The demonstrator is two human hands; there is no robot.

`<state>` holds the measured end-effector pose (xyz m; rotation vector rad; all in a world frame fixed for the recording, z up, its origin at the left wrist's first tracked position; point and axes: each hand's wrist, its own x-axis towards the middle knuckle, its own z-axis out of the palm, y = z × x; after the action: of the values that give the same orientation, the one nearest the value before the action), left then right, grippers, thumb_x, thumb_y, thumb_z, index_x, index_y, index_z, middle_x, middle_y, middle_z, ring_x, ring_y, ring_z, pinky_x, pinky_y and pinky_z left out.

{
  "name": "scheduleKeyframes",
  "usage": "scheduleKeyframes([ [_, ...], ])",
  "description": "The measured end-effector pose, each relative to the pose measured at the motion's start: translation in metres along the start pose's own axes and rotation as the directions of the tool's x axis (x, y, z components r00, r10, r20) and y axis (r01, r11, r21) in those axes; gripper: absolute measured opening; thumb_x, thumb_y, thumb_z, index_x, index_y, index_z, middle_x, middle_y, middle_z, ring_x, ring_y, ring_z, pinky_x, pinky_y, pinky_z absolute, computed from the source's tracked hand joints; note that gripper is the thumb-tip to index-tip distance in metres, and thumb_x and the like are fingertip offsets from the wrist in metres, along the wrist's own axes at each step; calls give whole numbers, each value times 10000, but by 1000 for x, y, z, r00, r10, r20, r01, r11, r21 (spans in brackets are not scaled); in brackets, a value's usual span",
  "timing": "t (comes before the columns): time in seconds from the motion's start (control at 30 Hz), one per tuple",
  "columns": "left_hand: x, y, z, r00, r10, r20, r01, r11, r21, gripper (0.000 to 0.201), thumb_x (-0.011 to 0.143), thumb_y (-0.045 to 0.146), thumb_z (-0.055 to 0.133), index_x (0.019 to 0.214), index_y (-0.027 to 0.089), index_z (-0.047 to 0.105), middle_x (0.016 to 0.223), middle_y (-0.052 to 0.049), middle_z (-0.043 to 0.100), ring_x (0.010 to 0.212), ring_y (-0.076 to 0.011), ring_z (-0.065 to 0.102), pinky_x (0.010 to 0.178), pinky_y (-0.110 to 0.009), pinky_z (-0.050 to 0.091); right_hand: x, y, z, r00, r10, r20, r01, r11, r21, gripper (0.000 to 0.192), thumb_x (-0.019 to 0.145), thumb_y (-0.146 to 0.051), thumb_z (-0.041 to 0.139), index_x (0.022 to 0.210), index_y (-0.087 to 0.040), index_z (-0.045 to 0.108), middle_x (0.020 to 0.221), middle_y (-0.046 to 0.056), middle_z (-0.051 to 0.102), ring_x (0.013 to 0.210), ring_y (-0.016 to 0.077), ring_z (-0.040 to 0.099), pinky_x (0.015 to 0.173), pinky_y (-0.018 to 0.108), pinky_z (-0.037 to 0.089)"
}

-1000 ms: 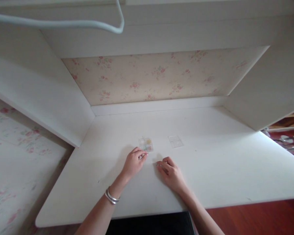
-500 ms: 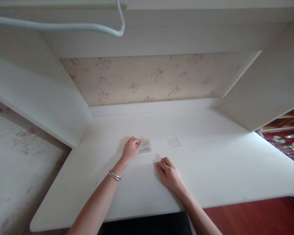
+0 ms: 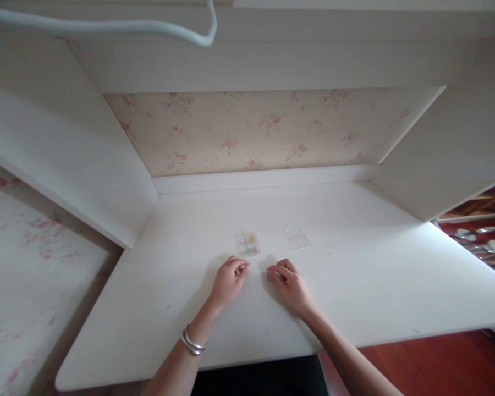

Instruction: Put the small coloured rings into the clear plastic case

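A small clear compartment box (image 3: 248, 243) lies on the white desk with several small ring-shaped pieces in it, among them a yellow one (image 3: 252, 239). My left hand (image 3: 230, 278) is just in front of the box, thumb and fingers pinched; whatever may be between the fingertips is too small to name. To its right, my right hand (image 3: 289, 283) rests low over the desk with its fingers pinched on a tiny greyish piece (image 3: 269, 277), whose kind I cannot make out. Behind that hand lies a flat clear plastic piece (image 3: 297, 238), like a lid, apart from the box.
The white desktop (image 3: 375, 264) has raised side panels left and right and a shelf above. A white cable (image 3: 148, 27) hangs across the upper left. A tiny dark speck (image 3: 168, 307) lies on the left of the desk.
My left hand has moved from the box's left side toward me and right, uncovering the box. My right hand stays pinched near the same spot. The view has shifted slightly.
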<state>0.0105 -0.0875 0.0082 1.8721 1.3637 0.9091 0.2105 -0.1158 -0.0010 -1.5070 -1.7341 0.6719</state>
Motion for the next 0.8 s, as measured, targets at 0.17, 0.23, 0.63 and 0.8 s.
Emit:
scheduleKeyframes([
  [0.17, -4, 2, -1, 999, 2, 32, -1, 999, -48, 196, 862, 280, 493, 907, 191, 662, 837, -35, 621, 716, -130, 563, 656, -233, 446, 27, -11, 5, 995, -79, -57, 76, 996, -55, 267, 886, -361, 453, 902, -234, 687, 869, 42, 554, 731, 138, 552, 628, 255, 457],
  [0.23, -3, 1, -2, 999, -9, 30, 11, 998, -63, 189, 855, 272, 505, 904, 183, 664, 820, -30, 617, 689, -122, 551, 645, -231, 439, 43, -16, 9, 988, -132, -77, 123, 987, -104, 250, 885, -346, 464, 901, -234, 688, 864, 42, 557, 770, 147, 548, 685, 268, 454],
  [0.63, -7, -2, -4, 1000, -25, 2, 25, 996, -80, 195, 849, 266, 504, 905, 175, 667, 838, -36, 626, 702, -125, 553, 656, -241, 437, 109, -26, 39, 959, -277, 63, 280, 884, -373, 173, 866, -292, 534, 889, -271, 703, 889, 44, 566, 859, 176, 509, 774, 319, 377],
  [0.8, -8, 0, -6, 1000, -6, 23, 7, 998, -64, 191, 852, 257, 501, 901, 178, 668, 839, -38, 624, 723, -130, 563, 675, -247, 444, 105, -16, 33, 967, -253, -19, 238, 930, -279, 215, 881, -322, 501, 905, -254, 704, 833, 36, 574, 806, 162, 530, 750, 300, 400],
])
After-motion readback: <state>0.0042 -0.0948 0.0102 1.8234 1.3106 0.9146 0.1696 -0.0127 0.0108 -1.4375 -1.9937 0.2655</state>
